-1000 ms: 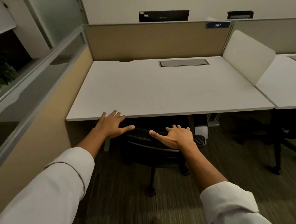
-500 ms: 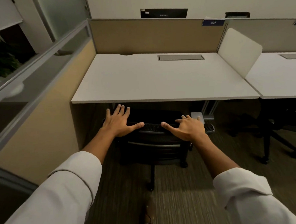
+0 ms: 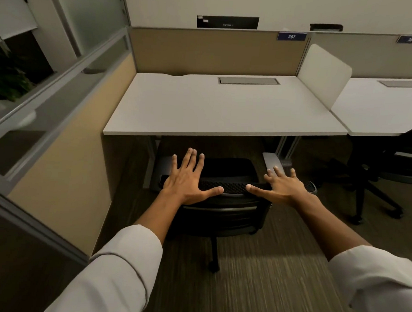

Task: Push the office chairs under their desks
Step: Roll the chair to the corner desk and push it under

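A black mesh-backed office chair [image 3: 221,210] stands in front of the white desk [image 3: 226,114] labelled 307. Its seat points under the desktop and its backrest top sits just short of the desk's front edge. My left hand [image 3: 187,178] lies flat on the left part of the backrest top, fingers spread. My right hand [image 3: 284,186] lies the same way on the right part. Neither hand curls around the chair. A grey armrest [image 3: 272,160] shows beyond my right hand.
A second black chair [image 3: 390,170] stands at the neighbouring desk [image 3: 381,112] on the right, its base out on the carpet. A tan and glass partition [image 3: 64,148] walls the left side. A white divider panel [image 3: 323,76] separates the two desks.
My view has drawn back, and the desk's front edge now lies farther beyond my fingers. Both hands stay spread on the chair's backrest top.
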